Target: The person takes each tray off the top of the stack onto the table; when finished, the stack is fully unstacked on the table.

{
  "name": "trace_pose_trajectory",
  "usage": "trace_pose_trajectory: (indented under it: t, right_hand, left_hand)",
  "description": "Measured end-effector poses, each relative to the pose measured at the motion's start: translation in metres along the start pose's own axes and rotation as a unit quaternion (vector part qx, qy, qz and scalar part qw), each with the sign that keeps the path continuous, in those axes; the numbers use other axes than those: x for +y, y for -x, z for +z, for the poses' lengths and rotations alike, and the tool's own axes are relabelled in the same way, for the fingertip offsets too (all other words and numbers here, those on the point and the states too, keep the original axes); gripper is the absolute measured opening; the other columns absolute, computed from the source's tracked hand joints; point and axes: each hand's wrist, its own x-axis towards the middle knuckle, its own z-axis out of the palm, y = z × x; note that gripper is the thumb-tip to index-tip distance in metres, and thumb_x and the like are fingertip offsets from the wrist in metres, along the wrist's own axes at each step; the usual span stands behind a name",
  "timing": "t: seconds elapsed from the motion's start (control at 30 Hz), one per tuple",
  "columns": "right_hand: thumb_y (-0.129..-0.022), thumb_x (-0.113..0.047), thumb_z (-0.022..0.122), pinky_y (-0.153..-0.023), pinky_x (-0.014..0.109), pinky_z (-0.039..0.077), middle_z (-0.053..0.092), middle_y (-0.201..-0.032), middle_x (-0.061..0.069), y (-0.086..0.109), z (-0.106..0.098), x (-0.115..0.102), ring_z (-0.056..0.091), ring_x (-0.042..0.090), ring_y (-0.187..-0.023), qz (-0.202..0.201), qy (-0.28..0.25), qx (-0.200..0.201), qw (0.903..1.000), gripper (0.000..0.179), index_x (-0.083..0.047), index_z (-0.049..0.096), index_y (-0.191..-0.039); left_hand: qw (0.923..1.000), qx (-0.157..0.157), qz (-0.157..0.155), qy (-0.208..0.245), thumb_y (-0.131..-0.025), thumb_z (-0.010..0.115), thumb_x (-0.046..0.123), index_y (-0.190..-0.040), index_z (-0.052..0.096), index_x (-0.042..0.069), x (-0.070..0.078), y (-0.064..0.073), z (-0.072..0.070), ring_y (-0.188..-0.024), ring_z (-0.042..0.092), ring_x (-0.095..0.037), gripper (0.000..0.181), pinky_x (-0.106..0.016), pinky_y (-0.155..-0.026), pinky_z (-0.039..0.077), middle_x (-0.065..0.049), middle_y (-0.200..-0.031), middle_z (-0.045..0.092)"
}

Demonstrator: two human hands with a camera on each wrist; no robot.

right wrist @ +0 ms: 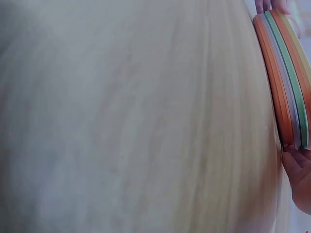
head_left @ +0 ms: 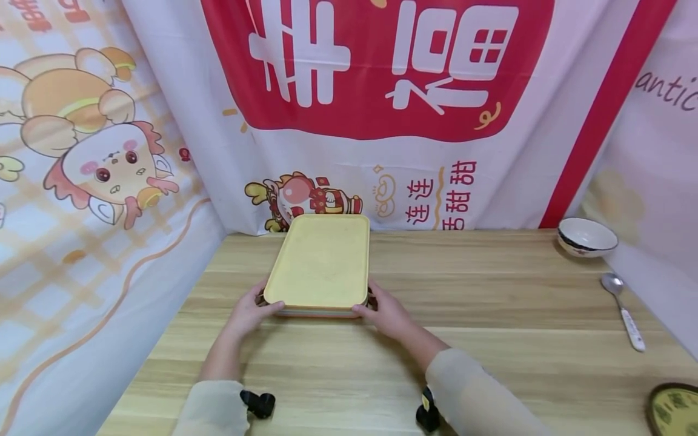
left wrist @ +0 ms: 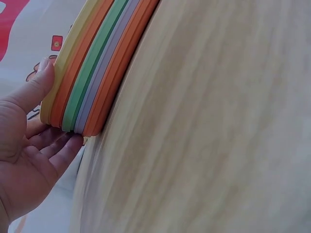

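Head view, stacked trays (head_left: 322,260), both hands (head_left: 249,313) (head_left: 389,313) gripping

The stack of trays (head_left: 320,260) looks to be of plastic, smooth, with a matt top. Under the stack, the surface (head_left: 463,290) has the look of wood, with streaked grain and a soft gloss. Behind the stack, the hanging (head_left: 512,181) is of cloth, matt and somewhat creased. Far to the right of the stack, the bowl (head_left: 589,232) seems glazed ceramic, and the spoon (head_left: 629,325) has a shiny metal head and a smooth handle, its material unclear. On the stack's near side, both sleeves (head_left: 480,387) appear of soft, matt cloth.
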Motion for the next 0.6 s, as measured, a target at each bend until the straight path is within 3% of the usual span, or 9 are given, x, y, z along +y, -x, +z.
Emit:
trace_pose_trajectory:
  t: [0.17, 0.27, 0.33, 0.4, 0.47, 0.6]
  right_hand:
    - [-0.09, -0.041, 0.069, -0.119, 0.048, 0.036, 0.038, -0.155, 0.019, 0.001, -0.002, -0.001, 0.04, 0.033, -0.141, 0.016, -0.006, 0.004, 0.9998, 0.086, -0.003, 0.025, -0.154]
    - [-0.091, -0.041, 0.068, -0.118, 0.049, 0.037, 0.039, -0.155, 0.018, 0.002, -0.004, -0.003, 0.041, 0.033, -0.14, 0.019, -0.024, 0.004, 0.9995, 0.085, -0.004, 0.026, -0.154]
    - [-0.091, -0.041, 0.067, -0.117, 0.048, 0.039, 0.04, -0.154, 0.017, 0.001, -0.004, -0.003, 0.043, 0.032, -0.139, 0.017, -0.034, 0.001, 0.9993, 0.084, -0.006, 0.026, -0.155]
    - [-0.092, -0.041, 0.066, -0.116, 0.047, 0.04, 0.041, -0.154, 0.016, 0.0, -0.005, -0.003, 0.044, 0.031, -0.138, 0.014, -0.046, -0.002, 0.9988, 0.083, -0.006, 0.025, -0.155]
    - [-0.092, -0.038, 0.066, -0.116, 0.045, 0.041, 0.042, -0.153, 0.016, 0.0, -0.004, -0.003, 0.046, 0.03, -0.138, 0.013, -0.061, -0.004, 0.998, 0.082, -0.006, 0.025, -0.155]
    - [-0.092, -0.033, 0.067, -0.115, 0.043, 0.043, 0.044, -0.152, 0.016, -0.001, -0.003, -0.003, 0.047, 0.03, -0.136, 0.009, -0.08, -0.005, 0.9968, 0.08, -0.006, 0.025, -0.155]
  left_hand:
    - [0.9999, 0.016, -0.002, 0.003, -0.088, 0.074, 0.026, -0.152, 0.03, 0.0, 0.005, 0.001, -0.001, -0.135, 0.044, -0.04, 0.082, -0.046, -0.113, 0.044, -0.024, -0.152, 0.039]
    - [0.999, 0.036, 0.003, 0.027, -0.086, 0.076, 0.022, -0.151, 0.032, 0.001, 0.011, 0.001, -0.001, -0.121, 0.053, -0.031, 0.081, -0.03, -0.101, 0.051, -0.024, -0.146, 0.045]
    - [0.9963, 0.045, 0.008, 0.072, -0.087, 0.075, 0.017, -0.152, 0.031, 0.002, 0.015, 0.001, -0.001, -0.112, 0.056, -0.018, 0.079, -0.018, -0.093, 0.052, -0.023, -0.143, 0.046]
    - [0.9893, 0.042, 0.014, 0.139, -0.092, 0.069, 0.013, -0.153, 0.027, 0.003, 0.017, 0.001, -0.001, -0.103, 0.058, -0.007, 0.075, -0.012, -0.087, 0.053, -0.022, -0.138, 0.05]
    - [0.9765, 0.032, 0.014, 0.213, -0.097, 0.06, 0.011, -0.155, 0.023, 0.005, 0.018, 0.001, 0.0, -0.098, 0.06, -0.001, 0.069, -0.013, -0.087, 0.055, -0.013, -0.13, 0.057]
    - [0.9532, 0.027, 0.008, 0.301, -0.102, 0.049, 0.012, -0.155, 0.022, 0.006, 0.015, 0.003, 0.003, -0.093, 0.066, -0.003, 0.06, -0.02, -0.088, 0.059, 0.011, -0.108, 0.062]
